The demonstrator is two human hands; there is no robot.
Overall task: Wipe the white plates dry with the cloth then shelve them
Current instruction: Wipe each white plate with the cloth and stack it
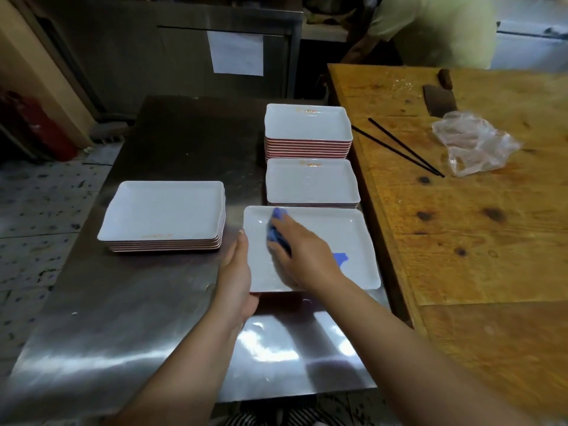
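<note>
Left hand grips the plate at 9 o'clock; right hand clasps the cloth, best swept rim to rim.

blue cloth mostly under hand

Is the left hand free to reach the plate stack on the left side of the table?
Probably not yet: the left hand holds the plate being wiped. The path to the left stack looks unobstructed.
</note>
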